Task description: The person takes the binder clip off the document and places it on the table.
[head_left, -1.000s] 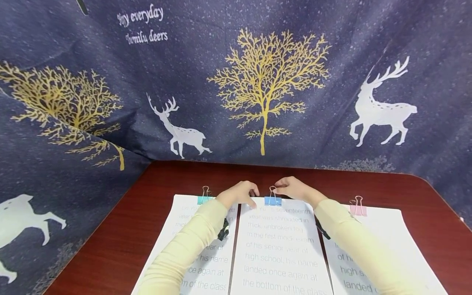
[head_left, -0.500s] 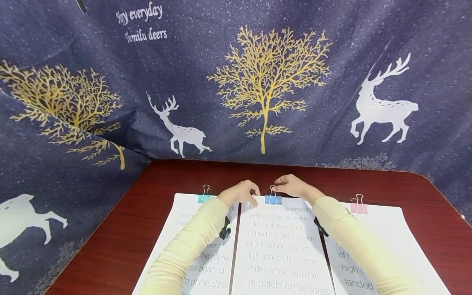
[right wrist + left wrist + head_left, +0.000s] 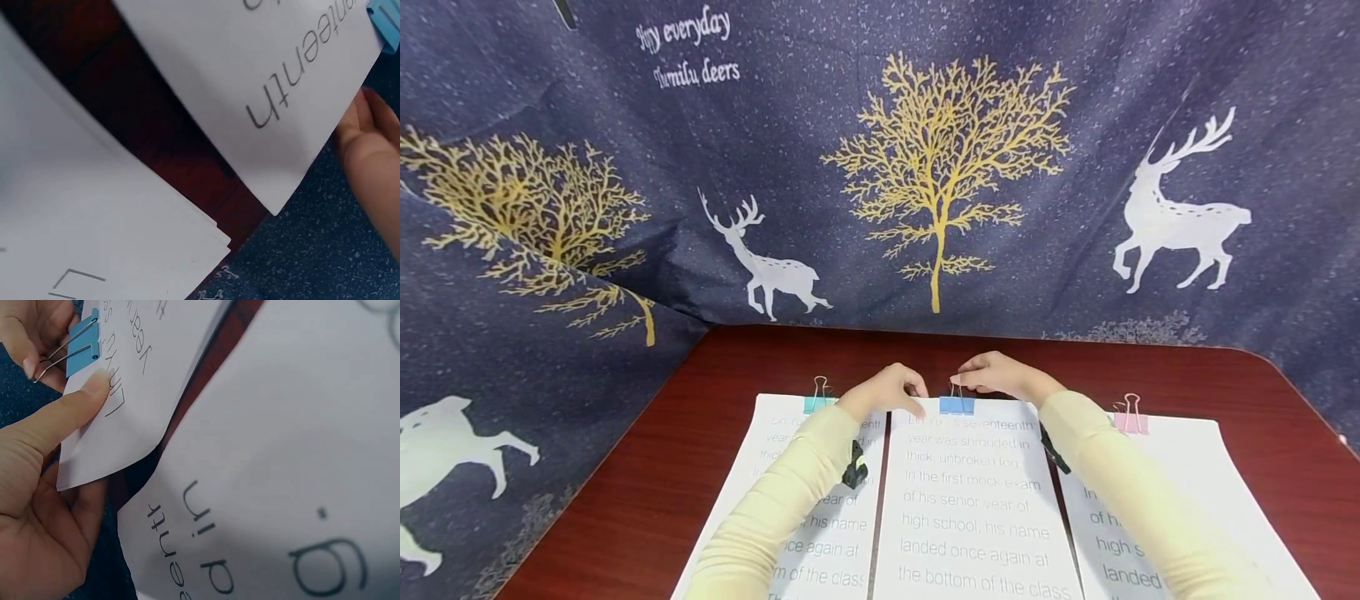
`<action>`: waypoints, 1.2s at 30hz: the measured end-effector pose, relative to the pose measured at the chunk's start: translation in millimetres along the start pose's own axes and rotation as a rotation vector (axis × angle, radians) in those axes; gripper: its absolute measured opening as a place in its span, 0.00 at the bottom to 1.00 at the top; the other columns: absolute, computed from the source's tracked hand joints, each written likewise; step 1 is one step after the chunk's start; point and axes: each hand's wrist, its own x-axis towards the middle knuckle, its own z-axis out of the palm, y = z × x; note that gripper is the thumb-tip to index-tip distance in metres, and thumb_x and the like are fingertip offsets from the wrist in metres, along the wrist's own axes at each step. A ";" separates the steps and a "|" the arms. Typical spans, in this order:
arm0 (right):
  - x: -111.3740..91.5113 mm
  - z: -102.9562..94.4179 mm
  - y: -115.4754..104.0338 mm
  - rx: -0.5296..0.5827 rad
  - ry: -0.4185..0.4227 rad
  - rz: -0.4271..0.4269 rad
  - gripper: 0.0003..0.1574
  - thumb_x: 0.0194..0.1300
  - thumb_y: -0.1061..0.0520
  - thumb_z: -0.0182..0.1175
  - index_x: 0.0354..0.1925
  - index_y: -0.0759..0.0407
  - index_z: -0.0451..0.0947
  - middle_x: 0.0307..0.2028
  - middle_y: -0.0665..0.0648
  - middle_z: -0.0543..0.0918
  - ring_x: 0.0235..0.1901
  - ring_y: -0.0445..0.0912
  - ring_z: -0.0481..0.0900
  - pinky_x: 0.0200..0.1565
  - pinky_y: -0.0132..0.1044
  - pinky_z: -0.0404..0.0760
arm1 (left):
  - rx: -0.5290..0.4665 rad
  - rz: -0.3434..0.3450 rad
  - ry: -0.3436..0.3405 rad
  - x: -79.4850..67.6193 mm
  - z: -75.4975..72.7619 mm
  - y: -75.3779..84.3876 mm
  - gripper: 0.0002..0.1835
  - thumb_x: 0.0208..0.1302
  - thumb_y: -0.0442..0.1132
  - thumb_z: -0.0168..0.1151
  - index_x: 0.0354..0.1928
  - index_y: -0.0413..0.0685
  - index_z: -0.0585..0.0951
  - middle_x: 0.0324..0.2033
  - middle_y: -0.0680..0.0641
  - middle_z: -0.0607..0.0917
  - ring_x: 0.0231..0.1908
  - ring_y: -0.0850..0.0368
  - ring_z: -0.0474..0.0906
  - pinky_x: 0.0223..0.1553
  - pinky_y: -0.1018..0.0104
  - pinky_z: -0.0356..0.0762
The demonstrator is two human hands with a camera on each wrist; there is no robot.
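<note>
A blue binder clip (image 3: 957,406) sits on the top edge of the middle stack of printed paper (image 3: 966,517). My right hand (image 3: 1002,375) reaches the clip from the far side and pinches its wire handles between thumb and fingers. To the left, my left hand (image 3: 886,392) grips the same stack near its top left corner. In the left wrist view, the left thumb (image 3: 69,415) presses on the printed face and the other fingers lie beneath the sheets. The right wrist view shows the right hand (image 3: 375,156) behind the paper edge, its fingertips mostly hidden.
On the left, another printed stack (image 3: 752,492) carries a teal binder clip (image 3: 817,404). A third stack (image 3: 1210,500) with a pink clip (image 3: 1131,422) lies on the right. All rest on a reddish-brown table (image 3: 640,433), with a dark blue deer-and-tree cloth (image 3: 1037,275) behind.
My right hand has shifted slightly left, and its fingertips now cover the top of the blue clip's wire handles. The left hand keeps its grip on the paper, nearly still.
</note>
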 end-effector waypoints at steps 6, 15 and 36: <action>-0.5 -3.3 3.3 0.119 -0.109 -0.043 0.32 0.69 0.49 0.55 0.61 0.72 0.67 0.60 0.69 0.73 0.59 0.59 0.73 0.62 0.49 0.71 | -0.018 0.028 0.011 -0.9 0.4 -2.6 0.07 0.48 0.27 0.71 0.32 0.36 0.84 0.27 0.44 0.85 0.24 0.68 0.71 0.29 0.77 0.73; -1.1 -2.6 7.1 0.194 -0.145 -0.071 0.31 0.70 0.52 0.54 0.61 0.76 0.66 0.59 0.71 0.73 0.60 0.61 0.72 0.66 0.53 0.64 | -0.091 0.013 0.021 -3.7 0.0 -8.3 0.09 0.50 0.29 0.71 0.36 0.35 0.84 0.32 0.43 0.86 0.28 0.67 0.74 0.34 0.76 0.75; 2.8 -9.6 9.9 0.204 -0.091 -0.011 0.30 0.65 0.50 0.61 0.57 0.71 0.74 0.52 0.64 0.81 0.49 0.46 0.80 0.57 0.42 0.76 | -0.322 -0.178 0.034 -20.9 -12.6 -20.2 0.13 0.57 0.25 0.64 0.45 0.35 0.82 0.33 0.45 0.84 0.30 0.62 0.80 0.38 0.64 0.84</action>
